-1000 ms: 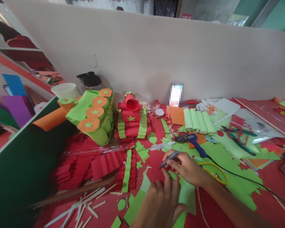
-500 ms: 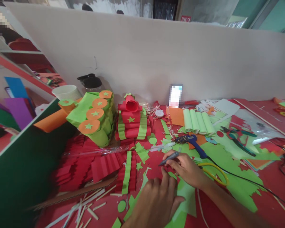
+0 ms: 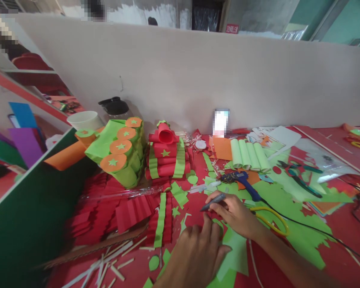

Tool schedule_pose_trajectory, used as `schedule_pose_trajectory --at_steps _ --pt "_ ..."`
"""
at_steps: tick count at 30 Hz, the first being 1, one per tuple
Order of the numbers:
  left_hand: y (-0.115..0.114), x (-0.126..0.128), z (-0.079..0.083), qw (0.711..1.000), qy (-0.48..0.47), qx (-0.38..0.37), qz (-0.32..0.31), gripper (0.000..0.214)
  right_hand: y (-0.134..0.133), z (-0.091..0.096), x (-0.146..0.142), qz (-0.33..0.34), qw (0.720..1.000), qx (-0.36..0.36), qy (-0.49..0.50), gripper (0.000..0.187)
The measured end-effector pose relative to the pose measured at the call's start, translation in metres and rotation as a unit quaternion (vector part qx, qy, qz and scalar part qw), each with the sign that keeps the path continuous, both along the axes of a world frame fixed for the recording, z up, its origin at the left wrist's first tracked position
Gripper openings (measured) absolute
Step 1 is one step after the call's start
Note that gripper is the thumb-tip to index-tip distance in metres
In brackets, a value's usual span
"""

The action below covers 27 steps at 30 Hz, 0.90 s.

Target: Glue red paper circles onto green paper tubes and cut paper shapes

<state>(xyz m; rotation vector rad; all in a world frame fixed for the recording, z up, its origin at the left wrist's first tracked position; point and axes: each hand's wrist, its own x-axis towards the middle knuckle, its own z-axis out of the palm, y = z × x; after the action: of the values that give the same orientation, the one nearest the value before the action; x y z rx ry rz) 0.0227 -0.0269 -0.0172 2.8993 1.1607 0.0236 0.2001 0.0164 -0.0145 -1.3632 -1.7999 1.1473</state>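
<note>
My right hand (image 3: 234,214) is closed round a dark grey pen (image 3: 213,202), whose tip points down and left at the red paper (image 3: 193,204). Just below it, my left hand (image 3: 196,250) rests palm down, thumb and fingers apart, on light green paper (image 3: 238,250) and red paper. The left index fingertip lies close to the right hand's fingers. A small green star (image 3: 175,211) and a red pleated piece with a green strip (image 3: 160,220) lie left of my hands. Behind my right wrist is a yellow scissors handle (image 3: 273,220), its blades mostly hidden.
A blue glue gun (image 3: 246,184) with a black cable lies beyond my right hand. Green-handled pliers (image 3: 301,178) are farther right. Red and green paper models (image 3: 166,154) stand at the back, near a lit phone (image 3: 221,122). Wooden sticks (image 3: 117,272) lie front left.
The whole view has shifted slightly. Both hands and the pen keep nearly the same place over the paper.
</note>
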Motion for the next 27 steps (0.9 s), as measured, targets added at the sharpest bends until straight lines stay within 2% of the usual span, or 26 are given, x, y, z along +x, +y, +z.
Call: schedule_pose_trajectory --at_steps 4,9,14,19,24,27 --pt "0.0002 -0.0009 0.0008 1.0 -0.001 0.001 -0.005 0.038 0.0004 0.0006 0.0006 -0.03 0.999 0.01 -0.011 0.026" --pt "0.0008 -0.0022 0.0011 1.0 -0.005 0.0 -0.001 0.037 0.0 0.001 0.0011 -0.003 1.0 0.004 0.002 0.025" --pt "0.0015 -0.0026 0.0027 1.0 -0.013 0.008 0.002 0.033 -0.001 -0.0027 0.0025 -0.065 0.998 0.01 -0.015 0.029" --pt "0.0036 -0.002 0.0039 1.0 -0.007 -0.001 0.0 0.031 -0.0014 -0.004 0.0028 -0.048 0.999 -0.005 -0.003 0.031" --pt "0.0037 -0.0024 0.0039 1.0 -0.008 0.001 0.0 0.032 -0.0016 -0.0031 0.0023 -0.077 0.997 0.001 -0.015 0.032" --pt "0.0026 -0.0025 0.0049 1.0 -0.006 0.002 0.006 0.03 -0.0019 -0.0018 0.0017 -0.053 0.999 -0.001 -0.009 0.031"
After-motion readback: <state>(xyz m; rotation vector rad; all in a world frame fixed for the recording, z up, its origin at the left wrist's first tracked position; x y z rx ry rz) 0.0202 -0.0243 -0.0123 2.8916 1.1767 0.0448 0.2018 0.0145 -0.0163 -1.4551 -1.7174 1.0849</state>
